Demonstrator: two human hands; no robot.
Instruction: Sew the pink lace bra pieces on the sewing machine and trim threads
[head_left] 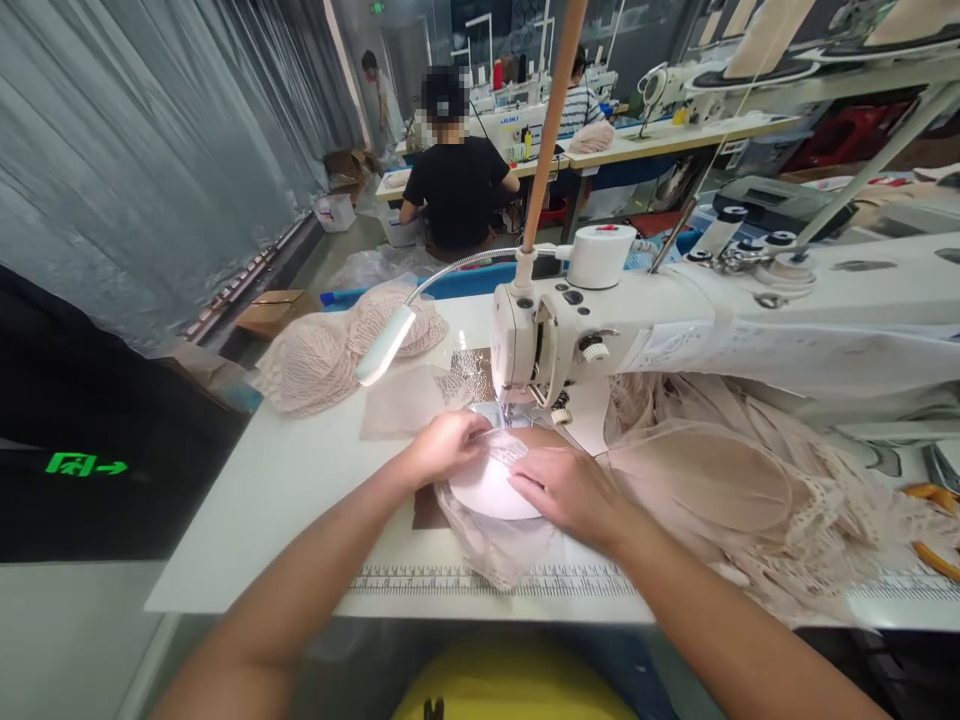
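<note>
A pale bra cup (491,490) with sheer lace fabric over it lies under the needle of a white sewing machine (517,345), lit brightly from above. My left hand (450,445) pinches the lace edge at the cup's upper left, close to the presser foot (508,412). Across the cup's right side lies my right hand (566,490), its fingers gripping the cup and fabric near the needle. Sheer mesh (502,555) hangs from the cup toward the front edge of the table. What lies beneath my fingertips is hidden.
Stacked lace cups (307,362) and a mesh piece (401,402) lie to the left. A beige lace garment heap (705,475) covers the right, beside orange-handled scissors (934,495). A lamp (386,345) arches over the table. A ruler strip (405,580) runs along the front. People sit ahead.
</note>
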